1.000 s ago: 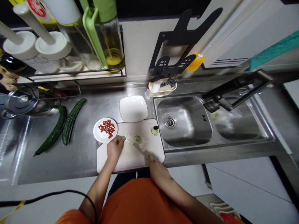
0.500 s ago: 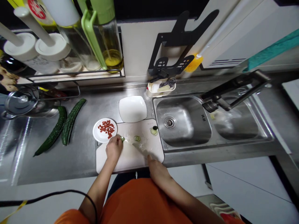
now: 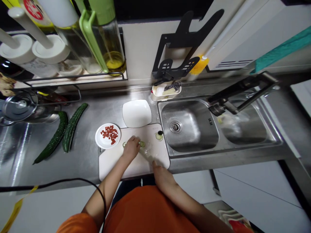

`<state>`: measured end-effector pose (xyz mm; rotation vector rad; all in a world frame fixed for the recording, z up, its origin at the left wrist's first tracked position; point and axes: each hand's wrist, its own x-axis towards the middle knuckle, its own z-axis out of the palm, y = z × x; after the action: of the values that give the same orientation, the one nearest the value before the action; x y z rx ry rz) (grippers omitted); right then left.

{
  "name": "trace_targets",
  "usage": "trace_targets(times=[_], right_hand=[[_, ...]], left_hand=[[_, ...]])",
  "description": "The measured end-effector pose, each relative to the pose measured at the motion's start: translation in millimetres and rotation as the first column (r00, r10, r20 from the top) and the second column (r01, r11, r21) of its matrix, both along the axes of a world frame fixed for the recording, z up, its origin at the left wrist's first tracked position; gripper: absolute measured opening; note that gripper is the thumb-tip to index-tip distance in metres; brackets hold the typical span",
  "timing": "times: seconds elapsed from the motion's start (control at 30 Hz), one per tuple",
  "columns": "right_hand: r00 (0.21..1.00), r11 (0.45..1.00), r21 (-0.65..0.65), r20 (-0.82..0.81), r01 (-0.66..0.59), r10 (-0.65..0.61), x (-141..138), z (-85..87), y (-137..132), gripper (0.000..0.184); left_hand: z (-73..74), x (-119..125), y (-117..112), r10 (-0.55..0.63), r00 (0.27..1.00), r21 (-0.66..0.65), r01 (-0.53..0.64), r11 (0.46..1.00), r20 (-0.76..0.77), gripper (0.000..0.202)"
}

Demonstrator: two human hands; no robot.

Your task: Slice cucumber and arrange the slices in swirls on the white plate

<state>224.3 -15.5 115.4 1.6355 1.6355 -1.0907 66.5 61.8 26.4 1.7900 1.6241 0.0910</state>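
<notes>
A white cutting board (image 3: 111,166) lies at the counter's front edge. My left hand (image 3: 132,147) is over its middle, fingers drawn together at some thin cucumber slices (image 3: 142,144). Another green-rimmed slice (image 3: 124,144) rests just left of that hand, partly covered by it. At the board's front right, my right hand (image 3: 164,175) is closed around the handle of a kitchen knife (image 3: 147,158); its blade lies low over the board, pointing up and left, and blends with the white surface. Cucumber trimmings (image 3: 159,136) with a dark end piece sit by the board's right edge.
A small plate of diced red pieces (image 3: 98,142) stands at the board's left corner, a white square plate (image 3: 136,113) behind it. Two whole cucumbers (image 3: 73,127) lie left. The sink (image 3: 189,126) with its black faucet (image 3: 233,92) is right. A cable (image 3: 60,180) crosses my left forearm.
My left hand has moved right across the board, from the left slice to the slices in the middle. The right hand and knife stay about where they were.
</notes>
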Motion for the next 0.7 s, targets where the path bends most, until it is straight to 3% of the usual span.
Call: trace_targets(times=[0.43, 0.7], right_hand=[[1.0, 1.0, 0.019, -0.018, 0.005, -0.004, 3.1, -6.9, -3.6, 0.046], [1.0, 1.0, 0.019, -0.025, -0.006, 0.007, 3.9, -5.8, -2.3, 0.045]], left_hand=[[1.4, 5.6, 4.1, 0.017, 1.0, -0.037, -0.016, 0.999, 0.011, 0.01], [0.0, 1.4, -0.9, 0.16, 0.984, -0.124, -0.149, 0.981, 0.081, 0.016]])
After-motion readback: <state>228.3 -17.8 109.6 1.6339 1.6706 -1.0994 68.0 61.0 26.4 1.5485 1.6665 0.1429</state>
